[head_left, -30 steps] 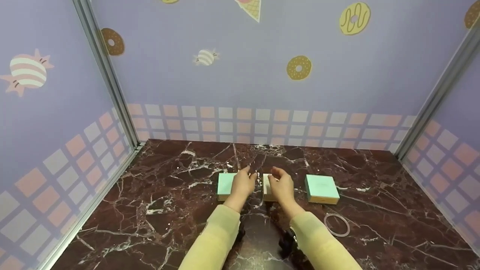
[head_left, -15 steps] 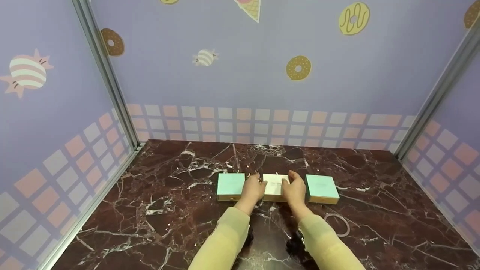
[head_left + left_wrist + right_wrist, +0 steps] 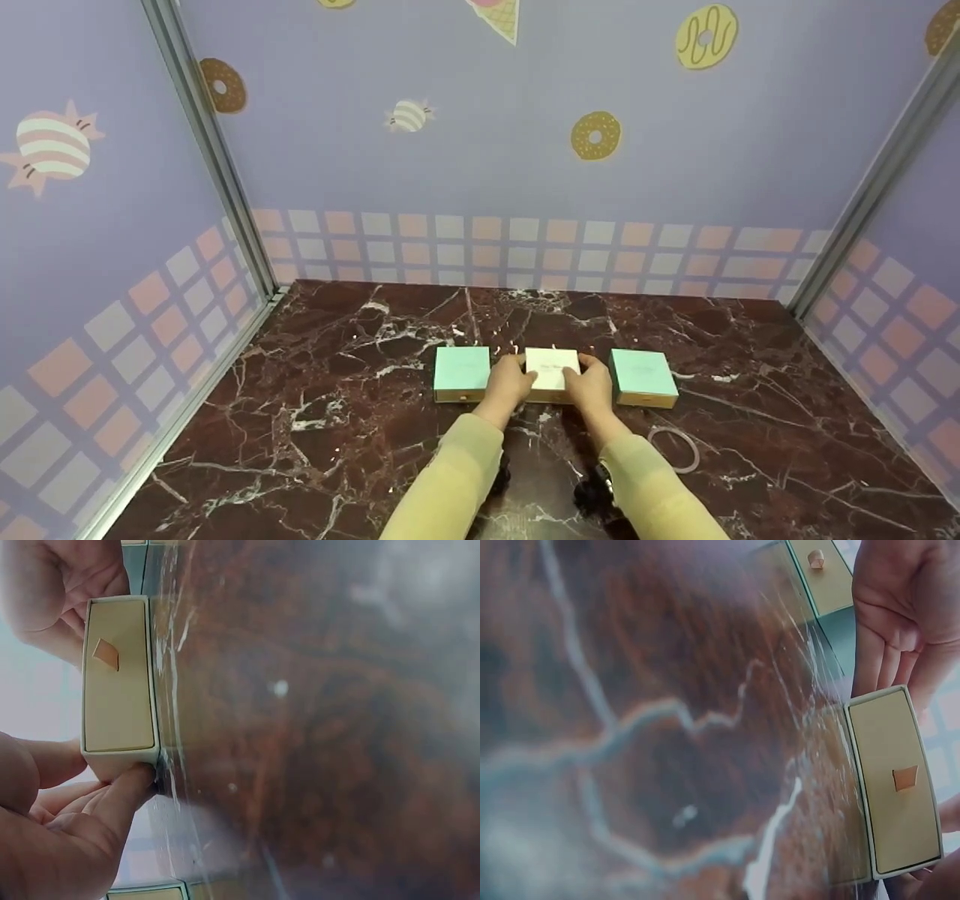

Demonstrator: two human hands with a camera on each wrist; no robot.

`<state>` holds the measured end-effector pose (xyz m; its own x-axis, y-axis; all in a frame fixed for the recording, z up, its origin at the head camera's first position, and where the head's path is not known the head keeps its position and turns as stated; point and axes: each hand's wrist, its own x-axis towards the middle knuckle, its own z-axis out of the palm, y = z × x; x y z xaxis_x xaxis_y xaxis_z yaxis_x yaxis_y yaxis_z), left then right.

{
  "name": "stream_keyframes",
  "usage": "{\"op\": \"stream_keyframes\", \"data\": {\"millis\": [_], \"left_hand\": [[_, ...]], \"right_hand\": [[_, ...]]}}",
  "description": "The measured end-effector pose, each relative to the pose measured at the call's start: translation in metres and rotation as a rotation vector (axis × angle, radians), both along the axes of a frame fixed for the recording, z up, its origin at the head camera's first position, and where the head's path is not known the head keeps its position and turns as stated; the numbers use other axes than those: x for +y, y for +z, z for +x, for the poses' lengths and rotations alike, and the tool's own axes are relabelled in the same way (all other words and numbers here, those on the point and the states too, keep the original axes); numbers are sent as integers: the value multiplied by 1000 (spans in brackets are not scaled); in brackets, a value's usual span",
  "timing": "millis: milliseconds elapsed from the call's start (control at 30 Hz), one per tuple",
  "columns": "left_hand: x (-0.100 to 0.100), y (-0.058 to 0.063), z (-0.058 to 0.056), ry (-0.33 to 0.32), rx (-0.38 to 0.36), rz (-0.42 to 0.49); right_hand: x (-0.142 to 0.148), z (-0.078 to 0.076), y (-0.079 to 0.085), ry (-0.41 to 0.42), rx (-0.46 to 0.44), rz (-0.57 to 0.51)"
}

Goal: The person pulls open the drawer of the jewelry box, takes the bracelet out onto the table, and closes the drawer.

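A small white drawer box (image 3: pixel 552 366) with a pale tan front (image 3: pixel 120 701) and a short pull tab (image 3: pixel 106 654) is held between both hands. My left hand (image 3: pixel 508 386) grips its left side, thumb at the top edge. On the right side, my right hand (image 3: pixel 590 388) grips it the same way. Whether the box touches the table is hard to tell. A mint green box (image 3: pixel 461 369) is close beside my left hand, and a second mint box (image 3: pixel 643 372) stands just right of my right hand. Fingers on the far side are partly hidden.
All of this is on a dark red marbled table (image 3: pixel 337 450). A thin pale ring (image 3: pixel 697 452) lies in front of the right mint box. Patterned panels (image 3: pixel 487 150) enclose the back and both sides, with metal posts (image 3: pixel 217 150) at the corners.
Both hands have shifted right; the left came in to the white box's left side, and the right moved from over it to its right side. Both now grip it. The boxes look unmoved.
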<state>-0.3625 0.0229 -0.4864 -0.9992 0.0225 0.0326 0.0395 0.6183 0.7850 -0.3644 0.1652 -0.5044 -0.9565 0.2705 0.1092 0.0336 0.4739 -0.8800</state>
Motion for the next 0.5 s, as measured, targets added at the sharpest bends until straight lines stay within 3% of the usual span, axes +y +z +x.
{"op": "stream_keyframes", "data": {"millis": [500], "left_hand": [[-7,0,1,-34,22,14]], "right_hand": [[2,6,0,24,22,-7]]}}
